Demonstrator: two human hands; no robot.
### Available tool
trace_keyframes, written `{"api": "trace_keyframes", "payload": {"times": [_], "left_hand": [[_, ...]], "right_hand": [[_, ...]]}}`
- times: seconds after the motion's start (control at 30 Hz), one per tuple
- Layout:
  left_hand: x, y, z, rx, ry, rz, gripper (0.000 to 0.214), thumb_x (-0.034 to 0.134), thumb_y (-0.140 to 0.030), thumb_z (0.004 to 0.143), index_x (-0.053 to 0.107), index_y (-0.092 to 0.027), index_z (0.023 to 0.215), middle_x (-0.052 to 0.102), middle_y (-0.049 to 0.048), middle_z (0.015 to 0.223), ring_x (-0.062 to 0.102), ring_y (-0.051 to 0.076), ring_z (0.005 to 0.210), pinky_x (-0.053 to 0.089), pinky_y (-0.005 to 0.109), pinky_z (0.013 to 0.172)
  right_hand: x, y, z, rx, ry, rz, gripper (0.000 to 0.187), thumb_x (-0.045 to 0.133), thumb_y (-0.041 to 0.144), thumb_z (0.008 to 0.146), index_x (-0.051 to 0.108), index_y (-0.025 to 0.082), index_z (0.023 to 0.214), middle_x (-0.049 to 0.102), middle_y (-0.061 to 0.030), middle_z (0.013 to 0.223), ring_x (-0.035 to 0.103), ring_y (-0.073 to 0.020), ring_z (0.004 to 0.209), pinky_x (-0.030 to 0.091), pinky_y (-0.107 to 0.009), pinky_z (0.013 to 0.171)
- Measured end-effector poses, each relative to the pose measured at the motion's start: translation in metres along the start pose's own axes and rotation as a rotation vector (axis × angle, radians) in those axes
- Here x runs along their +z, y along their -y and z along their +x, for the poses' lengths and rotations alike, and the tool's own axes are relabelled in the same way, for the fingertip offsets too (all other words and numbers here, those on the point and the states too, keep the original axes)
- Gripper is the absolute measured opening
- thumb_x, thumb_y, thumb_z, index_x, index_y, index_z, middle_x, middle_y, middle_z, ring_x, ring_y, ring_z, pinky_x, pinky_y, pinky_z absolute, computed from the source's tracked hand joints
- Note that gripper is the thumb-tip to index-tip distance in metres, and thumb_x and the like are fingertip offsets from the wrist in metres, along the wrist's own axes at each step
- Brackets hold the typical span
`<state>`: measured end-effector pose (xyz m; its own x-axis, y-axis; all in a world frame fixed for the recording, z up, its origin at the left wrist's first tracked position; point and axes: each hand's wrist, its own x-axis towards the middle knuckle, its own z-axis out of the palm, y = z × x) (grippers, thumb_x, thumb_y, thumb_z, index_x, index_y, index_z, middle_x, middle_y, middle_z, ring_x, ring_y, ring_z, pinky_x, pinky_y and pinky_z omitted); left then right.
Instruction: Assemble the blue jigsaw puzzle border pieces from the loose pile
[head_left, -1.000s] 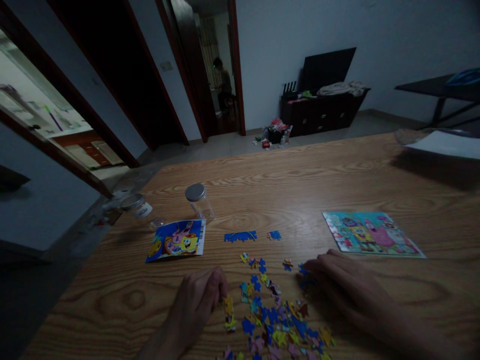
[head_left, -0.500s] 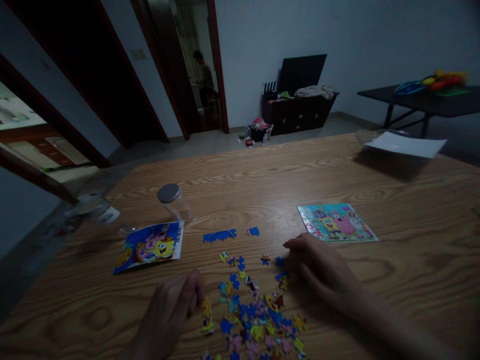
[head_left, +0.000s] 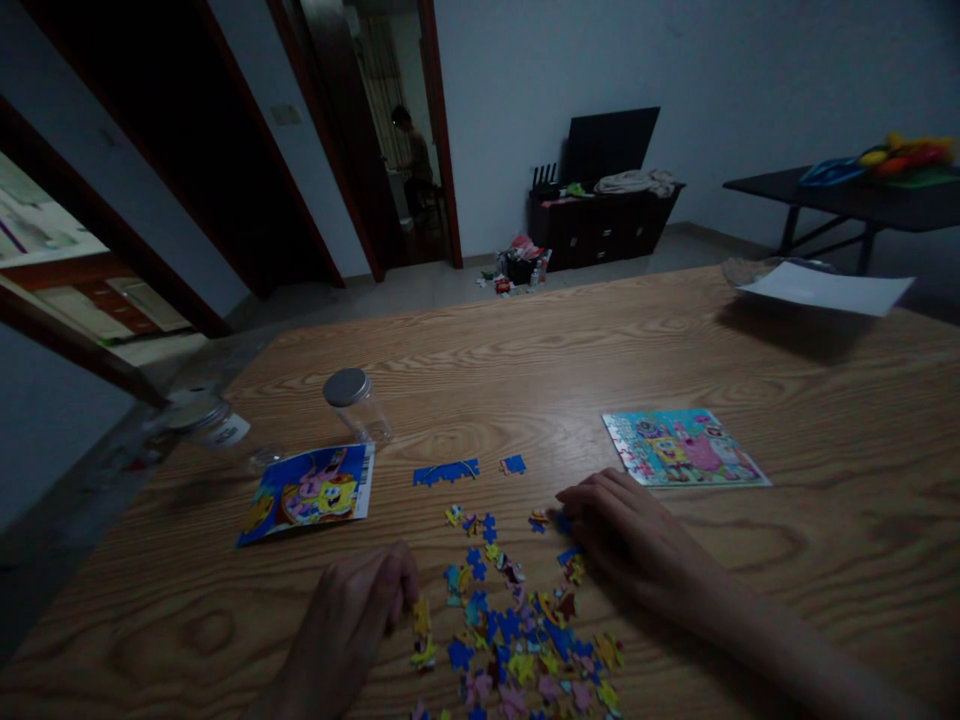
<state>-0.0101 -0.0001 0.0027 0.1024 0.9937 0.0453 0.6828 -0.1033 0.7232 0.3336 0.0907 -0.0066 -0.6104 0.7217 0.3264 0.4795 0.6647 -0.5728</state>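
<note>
Jigsaw pieces (head_left: 510, 630) in blue, yellow and pink lie scattered on the wooden table (head_left: 750, 360) between my hands. My left hand (head_left: 349, 625) rests curled at the near edge, its fingertips against a small stack of yellow pieces (head_left: 422, 632). My right hand (head_left: 630, 530) lies low on the table, fingertips at a blue piece (head_left: 562, 522). Beyond the pile are a joined blue strip (head_left: 446, 472) and a small blue cluster (head_left: 513, 464). Two cartoon picture cards lie nearby: one (head_left: 679, 448) by my right hand, the other (head_left: 306, 493) left of the pile.
A glass jar with a metal lid (head_left: 356, 405) stands at the table's left, and another jar (head_left: 210, 425) lies on its side by the edge. White paper (head_left: 825, 290) sits far right. Beyond stand a dark cabinet (head_left: 600, 225), floor clutter (head_left: 517, 270), and a seated person (head_left: 412, 165).
The view has swung left and up since the oldest frame, then nearly settled. My right hand has moved slightly closer to the blue pieces; my left hand stays by the yellow pieces.
</note>
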Motion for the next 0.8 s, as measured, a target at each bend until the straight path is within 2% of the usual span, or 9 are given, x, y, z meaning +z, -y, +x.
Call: {"api": "trace_keyframes", "payload": {"times": [0.27,0.47,0.57,0.8], "left_hand": [[-0.0014,0.0003,0.0012,0.038,0.006,0.011,0.065,0.025,-0.052,0.113,0.063,-0.022,0.071,0.059,-0.0025,0.056,0.059,0.014,0.051,0.042,0.023,0.057],[-0.0034,-0.0055,0.0006,-0.026,0.021,0.028,0.066,0.023,-0.056,0.113,0.063,-0.022,0.073,0.06,-0.002,0.058,0.061,0.015,0.054,0.045,0.024,0.06],[-0.0035,-0.0044,0.0012,-0.004,0.032,0.029,0.066,0.023,-0.055,0.113,0.063,-0.022,0.072,0.059,-0.0019,0.057,0.06,0.015,0.053,0.044,0.024,0.059],[-0.0016,0.0027,0.0012,0.035,0.033,0.025,0.062,0.025,-0.051,0.113,0.062,-0.022,0.073,0.059,-0.003,0.056,0.06,0.014,0.051,0.044,0.023,0.058]], "right_hand": [[-0.0011,0.0019,0.0003,-0.014,-0.007,-0.004,0.02,0.051,0.012,0.104,0.059,0.023,0.12,0.069,-0.009,0.106,0.064,-0.0237,0.095,0.055,-0.038,0.08],[0.0002,-0.0013,-0.001,-0.032,-0.023,-0.028,0.021,0.054,0.011,0.103,0.06,0.022,0.12,0.069,-0.0092,0.104,0.064,-0.0238,0.095,0.056,-0.038,0.08],[0.0002,-0.002,-0.0007,-0.056,-0.025,-0.032,0.019,0.053,0.012,0.104,0.061,0.022,0.118,0.07,-0.0087,0.102,0.064,-0.0226,0.092,0.055,-0.036,0.078],[-0.0047,0.0042,0.0013,-0.084,0.053,0.02,0.017,0.052,0.013,0.105,0.062,0.022,0.115,0.07,-0.0066,0.099,0.064,-0.0211,0.091,0.053,-0.034,0.078]]}}
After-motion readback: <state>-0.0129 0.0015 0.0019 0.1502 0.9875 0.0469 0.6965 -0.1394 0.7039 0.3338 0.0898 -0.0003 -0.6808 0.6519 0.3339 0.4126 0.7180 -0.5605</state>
